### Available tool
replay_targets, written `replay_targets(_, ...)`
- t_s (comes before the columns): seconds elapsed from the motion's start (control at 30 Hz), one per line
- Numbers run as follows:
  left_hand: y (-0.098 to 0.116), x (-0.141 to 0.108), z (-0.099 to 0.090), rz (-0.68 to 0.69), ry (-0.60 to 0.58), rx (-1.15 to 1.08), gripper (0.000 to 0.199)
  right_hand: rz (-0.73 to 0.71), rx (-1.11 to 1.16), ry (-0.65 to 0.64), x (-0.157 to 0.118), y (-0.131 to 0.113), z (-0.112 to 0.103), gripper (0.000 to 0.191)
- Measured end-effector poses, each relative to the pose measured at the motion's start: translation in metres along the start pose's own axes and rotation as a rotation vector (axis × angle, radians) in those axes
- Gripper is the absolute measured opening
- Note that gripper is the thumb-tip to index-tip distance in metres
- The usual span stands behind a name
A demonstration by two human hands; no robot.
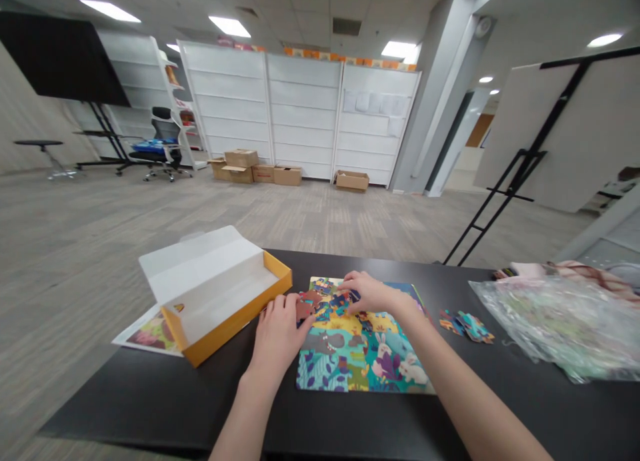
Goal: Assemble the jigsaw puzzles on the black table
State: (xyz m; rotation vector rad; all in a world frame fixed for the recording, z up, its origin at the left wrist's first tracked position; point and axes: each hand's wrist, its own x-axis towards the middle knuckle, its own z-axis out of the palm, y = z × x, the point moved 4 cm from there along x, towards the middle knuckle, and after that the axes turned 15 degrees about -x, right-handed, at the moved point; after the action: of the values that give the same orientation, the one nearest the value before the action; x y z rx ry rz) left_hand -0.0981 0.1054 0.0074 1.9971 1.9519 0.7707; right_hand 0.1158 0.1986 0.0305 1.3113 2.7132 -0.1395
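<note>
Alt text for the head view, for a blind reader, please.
A person's left hand is at the left edge of an animal jigsaw on a black table; the right hand is over the jigsaw's upper part. An open box stands to the left, loose pieces and a plastic bag to the right.

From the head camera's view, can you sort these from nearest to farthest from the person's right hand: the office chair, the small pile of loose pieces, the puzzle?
From the right hand:
1. Puzzle: directly beneath it.
2. Pile of loose pieces: on the table, right of the puzzle.
3. Office chair: across the room, left.
</note>
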Motion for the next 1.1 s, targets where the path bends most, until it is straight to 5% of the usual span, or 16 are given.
replay_targets(0.17, 0.001, -0.001, 0.0, 0.001, -0.026, 0.004, 0.038, -0.046, -0.06, -0.081, 0.015, -0.006, -0.003, 0.051)
replay_targets(0.33, 0.002, -0.003, -0.001, 0.017, -0.036, 0.018, 0.038, -0.053, 0.041, -0.029, 0.02, -0.007, -0.019, 0.034)
replay_targets(0.43, 0.0, -0.004, -0.001, 0.024, -0.035, 0.005, 0.037, -0.077, 0.306, -0.023, 0.006, 0.003, -0.029, 0.019)
replay_targets(0.57, -0.003, -0.005, 0.0, 0.034, -0.048, -0.02, 0.035, 0.028, 0.604, -0.003, -0.037, 0.04, -0.033, 0.033)
replay_targets(0.77, -0.002, -0.005, -0.003, 0.027, -0.063, 0.001, 0.034, 0.243, 0.705, 0.049, -0.087, 0.078, -0.001, 0.038)
replay_targets(0.97, -0.006, -0.003, 0.001, 0.03, -0.063, -0.008, 0.035, 0.231, 0.825, 0.007, -0.085, 0.066, 0.028, 0.037)
replay_targets(1.1, -0.008, -0.003, 0.004, 0.035, -0.054, 0.012, 0.037, 0.275, 0.81, 0.178, -0.087, 0.077, 0.026, 0.036)
